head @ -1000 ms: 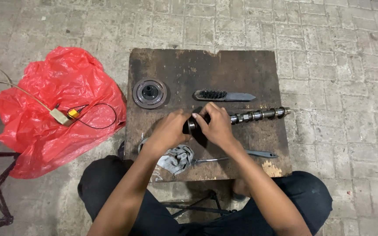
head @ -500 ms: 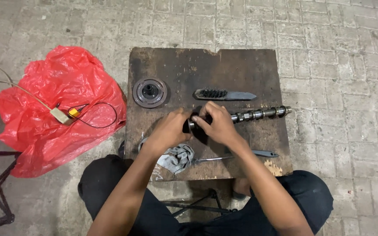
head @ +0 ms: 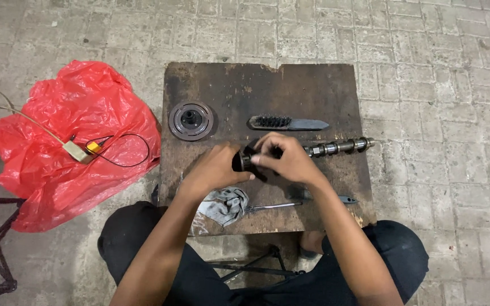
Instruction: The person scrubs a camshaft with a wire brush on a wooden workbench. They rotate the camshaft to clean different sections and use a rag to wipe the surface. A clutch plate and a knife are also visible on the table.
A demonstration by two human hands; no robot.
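Both hands on the camshaft, mid-surface. Left hand grip clenched round the dark end piece. Right hand has slid closer since a second ago, fingers closed over that end. Wire brush just beyond, pulley disc at left.

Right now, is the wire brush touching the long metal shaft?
Apart. The head view shows bare dark board between the wire brush and the metal shaft, which lies nearer the person.
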